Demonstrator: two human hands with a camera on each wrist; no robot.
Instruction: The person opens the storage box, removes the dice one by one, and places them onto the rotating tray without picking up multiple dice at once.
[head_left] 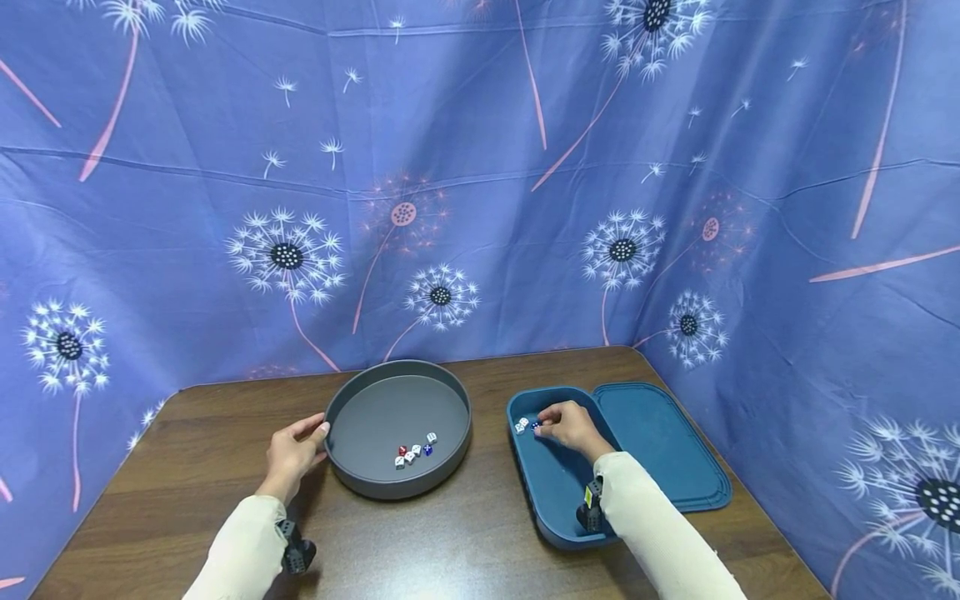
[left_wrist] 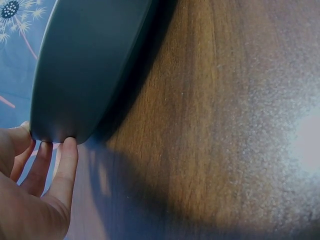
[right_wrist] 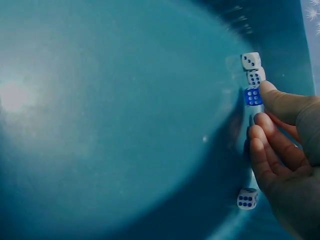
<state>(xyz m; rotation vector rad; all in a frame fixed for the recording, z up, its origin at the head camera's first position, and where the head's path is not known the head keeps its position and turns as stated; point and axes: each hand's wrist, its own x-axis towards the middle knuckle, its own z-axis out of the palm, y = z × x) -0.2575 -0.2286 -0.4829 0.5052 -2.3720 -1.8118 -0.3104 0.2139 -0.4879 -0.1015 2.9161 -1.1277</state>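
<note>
My left hand [head_left: 292,454] grips the rim of a round dark grey tray [head_left: 397,487], thumb on the edge and fingers against the outer wall. Inside the tray lie several white dice [head_left: 409,457], one red die [head_left: 402,450] and one blue die [head_left: 427,449]. In a blue rectangular container [head_left: 551,475], my right hand [head_left: 572,429] has thumb and fingertips at another blue die [right_wrist: 253,96] and pinches it at its near edge. Two white dice [right_wrist: 255,76] sit just beyond it in a row, and a separate white die [right_wrist: 247,199] lies below the fingers.
A flat blue lid [head_left: 660,446] lies to the right of the container, partly under the right forearm. Both stand on a brown wooden table [head_left: 420,550]. Blue cloth [head_left: 480,167] with dandelion prints hangs behind and beside the table.
</note>
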